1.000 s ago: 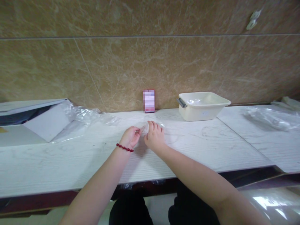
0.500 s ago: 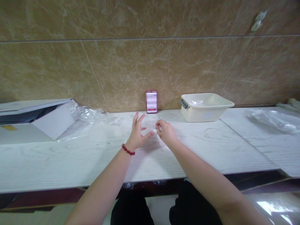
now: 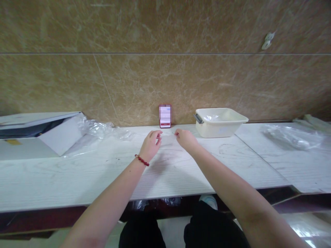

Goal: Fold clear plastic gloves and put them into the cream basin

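Both of my hands reach out over the white wood-grain tabletop [image 3: 77, 172]. My left hand [image 3: 151, 144], with a red bead bracelet at the wrist, curls its fingers in a pinch at one end of a small clear plastic piece [image 3: 168, 138]. My right hand [image 3: 184, 138] pinches the other end. The clear piece is stretched between the two hands, low over the table, and is hard to make out. A small red phone [image 3: 164, 116] leans upright against the wall just behind my hands.
A cream plastic tub [image 3: 219, 122] with a grey handle stands at the back right. Crumpled clear plastic [image 3: 100, 128] and a white open box [image 3: 38, 132] lie on the left. More clear plastic [image 3: 292, 136] lies on the right. The brown marble wall closes the back.
My left hand, spread open half a second ago, has closed onto the clear piece. Both hands have moved farther from me and apart, with the piece drawn out between them.
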Available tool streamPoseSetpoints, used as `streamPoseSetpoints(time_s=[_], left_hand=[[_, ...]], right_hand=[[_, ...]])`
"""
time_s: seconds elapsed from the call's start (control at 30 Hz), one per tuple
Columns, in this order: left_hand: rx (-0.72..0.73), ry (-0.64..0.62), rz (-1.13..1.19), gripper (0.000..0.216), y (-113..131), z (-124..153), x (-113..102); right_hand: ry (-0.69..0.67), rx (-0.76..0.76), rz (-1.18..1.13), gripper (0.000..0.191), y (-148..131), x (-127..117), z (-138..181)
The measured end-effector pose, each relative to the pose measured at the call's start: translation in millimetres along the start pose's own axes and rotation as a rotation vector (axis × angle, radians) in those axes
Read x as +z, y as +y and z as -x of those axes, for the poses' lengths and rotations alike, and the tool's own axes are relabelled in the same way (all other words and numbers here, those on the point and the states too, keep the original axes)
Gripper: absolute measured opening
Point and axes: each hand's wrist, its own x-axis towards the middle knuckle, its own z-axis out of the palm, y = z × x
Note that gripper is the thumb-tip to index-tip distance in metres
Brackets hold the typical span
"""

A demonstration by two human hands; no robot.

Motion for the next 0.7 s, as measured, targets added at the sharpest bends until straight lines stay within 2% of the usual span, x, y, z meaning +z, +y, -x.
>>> streamPoseSetpoints(time_s=[0.1,0.2,0.4,0.53,0.7], left_hand=[[-0.04,-0.031,-0.017,0.009,8.1,-25.3,-18.0],[-0.094,-0.067,-0.038,0.007,13.9,-51.2,-38.7],[-0.351,-0.144,0.162,0.002,17.6,-85.4,-67.7],[-0.52,-0.126,0.373,0.007,16.0,-98.6,-71.6],[-0.653,-0.065,0.537,0.013,7.3,-115.4,-63.3]], right_hand=[[0.064,-0.013,-0.043,0.017,4.8,-22.3,-10.1],[0.08,-0.03,-0.128,0.015,2.8,-46.2,-16.3],[0.145,-0.065,-0.314,0.014,-7.8,-86.8,-26.2],[0.156,-0.027,-0.448,0.013,-10.4,-94.3,-43.2],[0.123,0.105,-0.745,0.007,-14.5,-81.9,-67.9]])
